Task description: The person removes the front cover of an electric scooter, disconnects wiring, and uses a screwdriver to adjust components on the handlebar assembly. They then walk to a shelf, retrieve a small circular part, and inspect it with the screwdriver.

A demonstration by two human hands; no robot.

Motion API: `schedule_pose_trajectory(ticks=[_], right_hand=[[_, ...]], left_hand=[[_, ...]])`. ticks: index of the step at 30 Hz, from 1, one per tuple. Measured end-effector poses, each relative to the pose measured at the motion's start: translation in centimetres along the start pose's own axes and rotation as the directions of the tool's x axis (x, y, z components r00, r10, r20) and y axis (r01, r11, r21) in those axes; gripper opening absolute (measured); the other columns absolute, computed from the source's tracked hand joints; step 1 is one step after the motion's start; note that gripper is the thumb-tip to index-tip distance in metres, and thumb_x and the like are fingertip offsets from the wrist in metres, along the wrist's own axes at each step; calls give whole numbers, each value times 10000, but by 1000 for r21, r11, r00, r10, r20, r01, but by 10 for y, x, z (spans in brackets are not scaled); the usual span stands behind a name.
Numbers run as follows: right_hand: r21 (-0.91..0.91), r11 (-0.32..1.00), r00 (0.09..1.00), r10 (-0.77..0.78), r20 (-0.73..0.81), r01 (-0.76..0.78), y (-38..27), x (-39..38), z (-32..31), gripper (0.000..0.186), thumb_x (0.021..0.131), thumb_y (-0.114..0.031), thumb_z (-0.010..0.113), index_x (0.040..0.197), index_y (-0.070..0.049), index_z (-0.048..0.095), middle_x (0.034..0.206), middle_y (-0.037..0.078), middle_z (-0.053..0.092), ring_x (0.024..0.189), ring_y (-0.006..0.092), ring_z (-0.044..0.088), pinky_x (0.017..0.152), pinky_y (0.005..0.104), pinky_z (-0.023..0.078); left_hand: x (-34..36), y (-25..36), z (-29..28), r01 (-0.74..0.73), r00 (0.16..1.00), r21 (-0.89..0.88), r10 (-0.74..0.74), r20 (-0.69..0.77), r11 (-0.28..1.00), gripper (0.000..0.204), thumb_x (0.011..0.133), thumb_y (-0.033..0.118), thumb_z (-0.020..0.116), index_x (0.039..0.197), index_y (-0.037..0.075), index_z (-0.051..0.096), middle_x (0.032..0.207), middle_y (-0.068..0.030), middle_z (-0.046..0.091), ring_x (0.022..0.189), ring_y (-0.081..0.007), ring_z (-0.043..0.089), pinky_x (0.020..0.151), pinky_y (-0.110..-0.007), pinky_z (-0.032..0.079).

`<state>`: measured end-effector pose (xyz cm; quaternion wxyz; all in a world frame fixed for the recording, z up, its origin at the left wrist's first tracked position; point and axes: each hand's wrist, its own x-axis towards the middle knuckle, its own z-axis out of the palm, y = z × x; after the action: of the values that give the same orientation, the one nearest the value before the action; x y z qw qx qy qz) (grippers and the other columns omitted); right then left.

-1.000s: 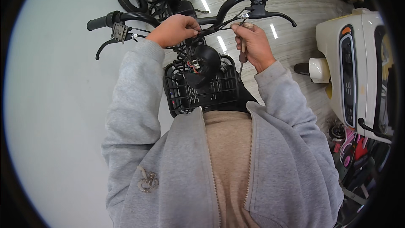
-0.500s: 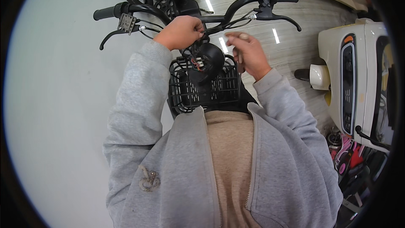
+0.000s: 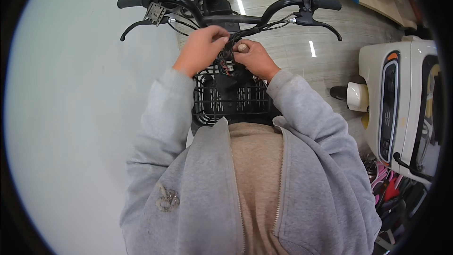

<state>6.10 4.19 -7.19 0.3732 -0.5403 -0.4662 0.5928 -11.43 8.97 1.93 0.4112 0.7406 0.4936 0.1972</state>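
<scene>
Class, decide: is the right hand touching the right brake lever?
Apart; the head view shows pale floor between the right hand and right brake lever.

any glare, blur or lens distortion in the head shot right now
Head view: ceiling light seems to glare in bright streaks off the glossy floor; head view: fisheye darkens the corners and bows the cream vehicle near the rim; head view: dark cables blend into the black basket, and the left hand looks slightly soft.

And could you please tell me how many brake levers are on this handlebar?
2: the left lever is beside the left grip, and the right lever is beside the right grip, by the person's own sides. Both show clearly.
</scene>
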Motion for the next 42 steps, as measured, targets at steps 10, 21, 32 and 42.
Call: schedule_pose_trajectory(ticks=[10, 21, 32, 42], right_hand=[[95, 983, 984, 152, 90, -160, -17, -10, -4, 102, 864, -112, 590, 942, -47, 583, 864, 22, 673, 616, 66, 542, 490, 220, 406], [-7, 968, 964, 249, 95, -249, -17, -5, -10, 136, 860, -112, 589, 957, -36, 646, 810, 13, 649, 579, 68, 527, 465, 214, 390], [232, 865, 878, 373, 299, -446, -2, 8, -16, 181, 901, -163, 621, 1037, -45, 629, 825, -2, 624, 564, 73, 555, 441, 230, 458], [240, 813, 821, 422, 385, -531, -3, 12, -19, 140, 908, -150, 602, 1003, -47, 609, 792, 4, 611, 528, 53, 500, 404, 221, 423]], left_hand=[[-78, -78, 68, 187, 944, -136, -216, -250, 973, 413, 821, 172, 700, 1196, 14, 630, 1028, -158, 694, 965, -267, 663, 854, -348, 503], [-85, -102, 93, 196, 944, -194, -239, -228, 961, 233, 814, -2, 592, 1042, 17, 639, 977, -72, 664, 804, -157, 625, 700, -295, 506], [-108, -67, 104, 219, 932, -561, -342, -123, 798, 246, 880, 77, 541, 1105, 10, 614, 904, -98, 697, 716, -136, 625, 612, -274, 507], [-89, -61, 89, 350, 885, -673, -465, 10, 651, 376, 907, 167, 601, 1248, 14, 559, 810, -40, 675, 610, -77, 568, 483, -233, 461]])
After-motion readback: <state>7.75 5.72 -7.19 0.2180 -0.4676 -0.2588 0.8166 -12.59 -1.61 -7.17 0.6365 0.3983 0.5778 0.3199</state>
